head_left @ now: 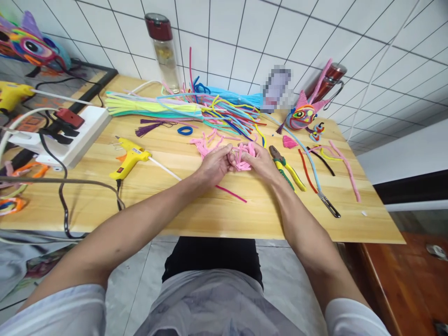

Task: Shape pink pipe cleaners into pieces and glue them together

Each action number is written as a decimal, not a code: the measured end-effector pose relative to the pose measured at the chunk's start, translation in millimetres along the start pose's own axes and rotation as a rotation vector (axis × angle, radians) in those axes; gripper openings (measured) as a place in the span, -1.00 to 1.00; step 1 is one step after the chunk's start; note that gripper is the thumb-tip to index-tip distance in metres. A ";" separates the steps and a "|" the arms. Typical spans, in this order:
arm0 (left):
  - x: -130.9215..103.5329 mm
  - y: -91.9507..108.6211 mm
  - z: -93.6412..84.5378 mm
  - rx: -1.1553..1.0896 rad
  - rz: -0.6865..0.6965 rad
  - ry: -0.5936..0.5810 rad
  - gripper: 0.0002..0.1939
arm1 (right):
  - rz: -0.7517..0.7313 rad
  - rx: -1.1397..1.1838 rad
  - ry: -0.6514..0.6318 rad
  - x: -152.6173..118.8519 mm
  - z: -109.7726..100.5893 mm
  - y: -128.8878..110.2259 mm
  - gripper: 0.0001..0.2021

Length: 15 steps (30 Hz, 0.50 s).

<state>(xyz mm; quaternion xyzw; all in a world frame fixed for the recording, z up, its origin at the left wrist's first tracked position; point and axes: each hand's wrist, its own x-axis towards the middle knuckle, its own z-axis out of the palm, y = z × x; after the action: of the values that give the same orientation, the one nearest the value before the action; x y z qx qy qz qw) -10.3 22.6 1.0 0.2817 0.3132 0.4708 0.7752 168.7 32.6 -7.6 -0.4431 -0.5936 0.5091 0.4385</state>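
Observation:
Both hands meet over the middle of the table around a bunch of pink pipe cleaners (pixel 245 161). My right hand (pixel 263 161) is closed round the bunch, with looped pieces showing between thumb and fingers. Just left of it, my left hand (pixel 217 164) is closed too, its fingertips pinched at the bunch's left side. More pink pieces (pixel 200 145) lie behind my left hand. A dark pink pipe cleaner (pixel 231 193) rests on the table below the hands. Pliers with yellow and green handles (pixel 296 176) lie right of my right hand.
A yellow glue gun (pixel 130 158) lies left, near a white power strip (pixel 86 135) with cables. Pipe cleaner bundles (pixel 154 106) spread along the back, before a glass bottle (pixel 166 60). A colourful fish-like figure (pixel 301 114) stands back right; small scissors or snips (pixel 329 205) lie front right.

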 end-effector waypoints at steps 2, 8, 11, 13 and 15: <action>-0.3 1.8 -0.7 -0.010 -0.009 0.012 -0.60 | 0.004 0.099 -0.036 -0.2 0.0 -2.7 -0.51; -2.3 4.6 -0.8 -0.018 0.049 0.016 -0.66 | 0.008 0.192 0.062 -1.1 3.7 -7.9 -0.51; -4.3 2.5 1.9 0.056 0.070 -0.066 -0.65 | -0.013 0.180 0.103 -3.8 10.0 -10.6 -0.51; -5.5 1.6 3.4 0.065 0.092 -0.097 -0.68 | -0.025 0.206 0.105 -5.6 13.6 -12.0 -0.48; -6.2 2.1 4.0 0.052 0.105 -0.116 -0.71 | -0.033 0.232 0.105 -6.4 15.8 -12.5 -0.48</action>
<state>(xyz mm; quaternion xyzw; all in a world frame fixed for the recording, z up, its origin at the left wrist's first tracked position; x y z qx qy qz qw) -10.7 17.2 6.5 0.3448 0.2646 0.4852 0.7587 153.8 21.9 2.8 -0.4053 -0.5141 0.5434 0.5255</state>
